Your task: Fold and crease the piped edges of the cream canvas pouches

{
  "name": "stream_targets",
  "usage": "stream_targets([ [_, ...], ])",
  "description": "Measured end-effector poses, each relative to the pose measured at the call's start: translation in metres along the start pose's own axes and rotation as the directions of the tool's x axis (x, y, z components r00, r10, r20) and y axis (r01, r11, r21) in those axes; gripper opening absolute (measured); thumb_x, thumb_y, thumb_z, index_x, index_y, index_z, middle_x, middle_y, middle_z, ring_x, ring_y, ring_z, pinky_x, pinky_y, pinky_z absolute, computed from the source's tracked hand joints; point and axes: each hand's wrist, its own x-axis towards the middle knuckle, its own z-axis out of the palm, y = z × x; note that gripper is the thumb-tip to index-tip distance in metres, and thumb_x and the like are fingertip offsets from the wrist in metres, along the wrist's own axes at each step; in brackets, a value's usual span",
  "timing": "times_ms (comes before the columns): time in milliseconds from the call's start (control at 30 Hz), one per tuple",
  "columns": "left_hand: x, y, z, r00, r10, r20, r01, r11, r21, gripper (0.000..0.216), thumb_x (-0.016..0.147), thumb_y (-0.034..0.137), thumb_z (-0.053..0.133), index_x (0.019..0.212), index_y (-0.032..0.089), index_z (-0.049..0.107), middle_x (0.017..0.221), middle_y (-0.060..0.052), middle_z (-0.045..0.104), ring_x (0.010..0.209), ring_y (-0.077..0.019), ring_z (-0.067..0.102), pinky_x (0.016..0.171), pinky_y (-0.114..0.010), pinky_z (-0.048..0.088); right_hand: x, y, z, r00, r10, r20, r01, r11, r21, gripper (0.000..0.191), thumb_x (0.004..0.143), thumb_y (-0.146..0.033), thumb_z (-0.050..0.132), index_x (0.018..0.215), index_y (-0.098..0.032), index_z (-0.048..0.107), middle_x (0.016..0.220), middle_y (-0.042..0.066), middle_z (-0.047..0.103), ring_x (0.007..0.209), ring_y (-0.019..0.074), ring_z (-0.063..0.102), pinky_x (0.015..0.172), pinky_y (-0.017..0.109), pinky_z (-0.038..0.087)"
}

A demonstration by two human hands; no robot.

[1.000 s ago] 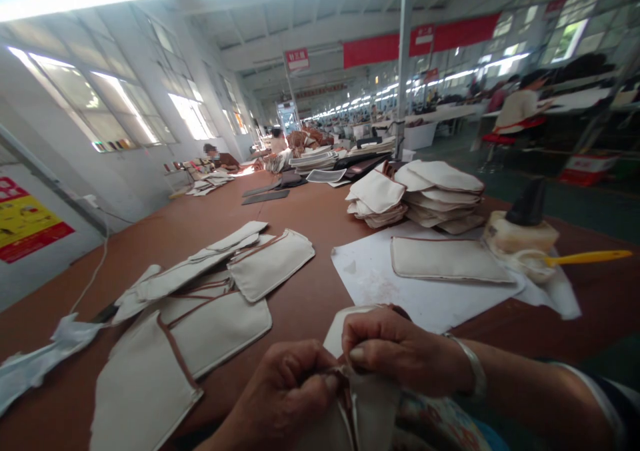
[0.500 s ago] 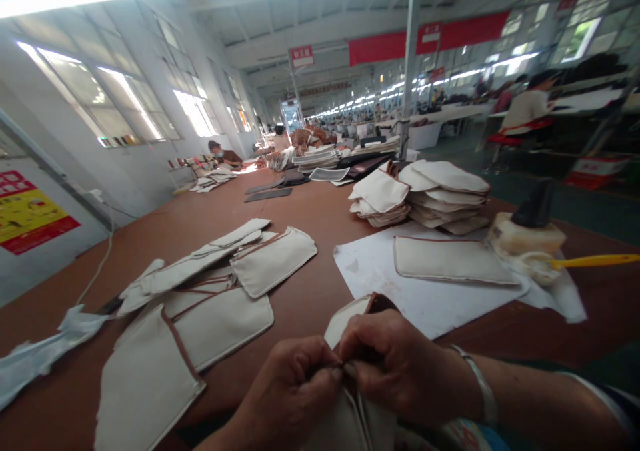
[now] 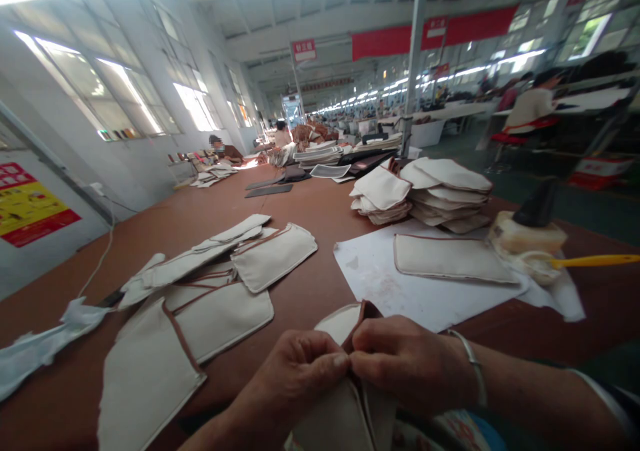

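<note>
Pinching the cream pouch at the worktop's near edge, your left hand and right hand keep a closed grip on its brown-trimmed seam. Likely light and floppy; hold the stiffer trim.

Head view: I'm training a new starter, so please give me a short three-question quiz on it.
1. True or false: the left hand and the right hand both pinch the same cream piece.
2. What lies on the white paper? A) one flat pouch B) scissors C) a red box
3. Fill in: the brush handle at the right is ____ in colour.

Key: 1 true; 2 A; 3 yellow.
</note>
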Motion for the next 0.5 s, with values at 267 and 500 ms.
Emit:
stream_targets([
  [267, -0.014, 0.015, 0.002, 0.969, 0.241, 0.058, -0.232, 0.805, 0.546, 0.027, 0.086, 0.034, 0.058, 0.071, 0.012, 0.063, 0.062, 0.001, 0.049, 0.056, -0.0095, 0.039, 0.05, -0.02, 0.031, 0.01, -0.013, -0.006, 0.796, 0.595, 0.115, -0.505, 0.547, 0.667, 0.032, 0.103, -0.039, 0.038, 0.094, -0.014, 0.056, 0.074, 0.001, 0.053, 0.064, 0.0108, 0.047, 0.06, 0.022, 0.041],
  [500, -0.018, 0.019, 0.006, 0.88, 0.459, 0.12, -0.392, 0.562, 0.728, 0.021, 0.088, 0.024, 0.056, 0.072, 0.015, 0.065, 0.065, -0.002, 0.064, 0.06, -0.0122, 0.054, 0.058, -0.019, 0.039, 0.021, -0.005, -0.017, 0.887, 0.369, 0.276, -0.46, 0.674, 0.578, 0.04, 0.097, -0.046, 0.048, 0.077, -0.012, 0.057, 0.072, 0.001, 0.052, 0.067, 0.0112, 0.046, 0.061, 0.023, 0.038],
])
